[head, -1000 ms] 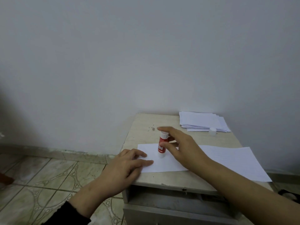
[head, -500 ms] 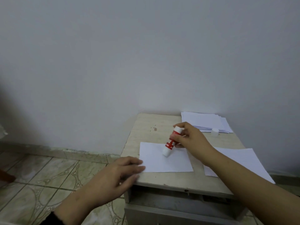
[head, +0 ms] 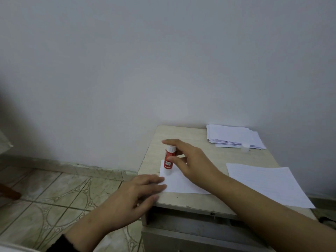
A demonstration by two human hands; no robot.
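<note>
Table top [head: 183,137]: right hand [head: 193,163] holds glue stick [head: 168,161] upright on sheet [head: 180,184].

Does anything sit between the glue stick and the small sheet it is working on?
Nothing visible does. The right hand holds the glue stick upright, its lower end apparently on the small sheet at the far left corner. The left hand presses the near left corner, clear of the stick.

Home room, patterned floor tiles [head: 54,193] (worn), small cabinet [head: 181,135]
</note>
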